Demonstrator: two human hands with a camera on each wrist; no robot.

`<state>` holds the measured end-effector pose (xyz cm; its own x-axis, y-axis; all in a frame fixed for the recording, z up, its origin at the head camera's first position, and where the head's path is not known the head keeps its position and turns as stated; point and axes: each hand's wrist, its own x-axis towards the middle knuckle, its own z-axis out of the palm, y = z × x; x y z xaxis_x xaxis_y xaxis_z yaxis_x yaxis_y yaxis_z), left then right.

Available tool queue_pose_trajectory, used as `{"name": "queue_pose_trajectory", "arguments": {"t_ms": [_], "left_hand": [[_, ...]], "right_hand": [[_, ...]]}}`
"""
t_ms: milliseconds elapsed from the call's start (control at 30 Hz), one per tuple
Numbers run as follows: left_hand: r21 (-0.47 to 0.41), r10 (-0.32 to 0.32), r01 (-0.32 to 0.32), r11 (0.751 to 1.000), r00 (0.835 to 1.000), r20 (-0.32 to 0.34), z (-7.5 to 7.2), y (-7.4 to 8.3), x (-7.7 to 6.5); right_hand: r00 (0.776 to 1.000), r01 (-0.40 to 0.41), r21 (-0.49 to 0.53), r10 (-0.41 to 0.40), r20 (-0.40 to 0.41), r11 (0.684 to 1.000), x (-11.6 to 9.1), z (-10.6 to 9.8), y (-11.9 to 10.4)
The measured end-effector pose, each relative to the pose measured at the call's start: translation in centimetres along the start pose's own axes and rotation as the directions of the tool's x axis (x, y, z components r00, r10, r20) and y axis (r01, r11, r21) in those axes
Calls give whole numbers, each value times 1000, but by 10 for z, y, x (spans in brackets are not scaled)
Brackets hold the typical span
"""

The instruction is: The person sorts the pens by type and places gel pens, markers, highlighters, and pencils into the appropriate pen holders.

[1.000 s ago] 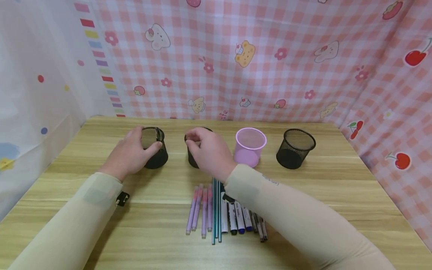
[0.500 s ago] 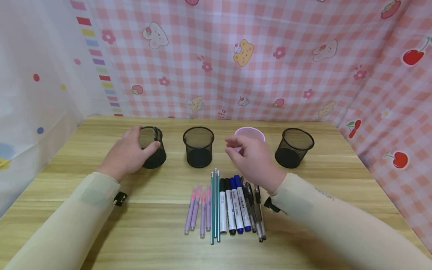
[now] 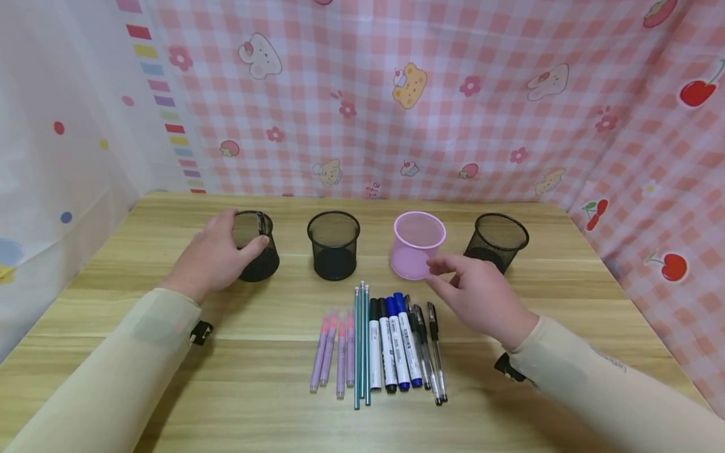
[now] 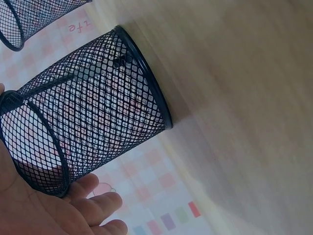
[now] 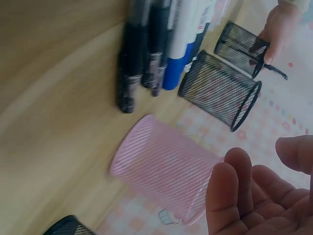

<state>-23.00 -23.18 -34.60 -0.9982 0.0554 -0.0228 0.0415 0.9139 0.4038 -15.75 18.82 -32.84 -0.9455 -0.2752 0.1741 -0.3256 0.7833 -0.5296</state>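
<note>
My left hand (image 3: 218, 255) grips the rim of the leftmost black mesh pen cup (image 3: 262, 267), thumb on the near side and fingers round the far left. A single black pen (image 3: 261, 223) stands inside that cup, and its dark outline shows through the mesh in the left wrist view. With nothing in it, my right hand (image 3: 481, 296) hovers in front of the pink mesh pen cup (image 3: 410, 258), fingers bent loosely. Several black gel pens (image 3: 433, 352) lie on the wooden table (image 3: 255, 377), left of and below the right hand.
Two more black mesh cups stand upright: one second from left (image 3: 334, 261), one at far right (image 3: 501, 236), partly behind my right hand. Beside the gel pens lie whiteboard markers (image 3: 396, 352), teal pencils (image 3: 362, 352) and purple highlighters (image 3: 323, 358). A checked cloth (image 3: 362, 94) hangs behind.
My right hand has moved right and toward me, from the second cup past the pink one, uncovering both and the markers. The left hand has kept its grip on the leftmost cup.
</note>
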Motion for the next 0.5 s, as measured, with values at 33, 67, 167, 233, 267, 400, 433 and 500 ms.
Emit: {"name": "queue_pose_trajectory", "arguments": {"t_ms": [33, 67, 167, 233, 267, 400, 433, 500], "left_hand": [[-1, 0, 0, 1000, 1000, 0, 0, 0, 0], [-1, -1, 1, 1000, 1000, 0, 1, -1, 0], [0, 4, -4, 1000, 1000, -3, 0, -2, 0], [1, 7, -7, 1000, 1000, -6, 0, -2, 0], [0, 8, -8, 1000, 1000, -6, 0, -2, 1], [-2, 9, -9, 1000, 1000, -6, 0, -1, 0], [-2, 8, -8, 1000, 1000, -4, -1, -1, 0], [-2, 8, -8, 1000, 1000, -4, 0, -1, 0]], "right_hand": [[1000, 1, 3, -1, 0, 1000, -2, 0, 2], [1000, 1, 2, -1, 3, 1000, -3, -1, 4], [1000, -11, -9, 11, 27, 1000, -7, -2, 9], [999, -17, -29, 18, 46, 999, -8, -2, 12], [998, -19, -42, 22, 56, 999, -9, -1, 13], [993, -32, -92, 42, 111, 995, -9, 0, 17], [990, -36, -98, 49, 133, 995, -9, 0, 18], [984, -33, -114, 52, 172, 993, -9, 1, 20]]}}
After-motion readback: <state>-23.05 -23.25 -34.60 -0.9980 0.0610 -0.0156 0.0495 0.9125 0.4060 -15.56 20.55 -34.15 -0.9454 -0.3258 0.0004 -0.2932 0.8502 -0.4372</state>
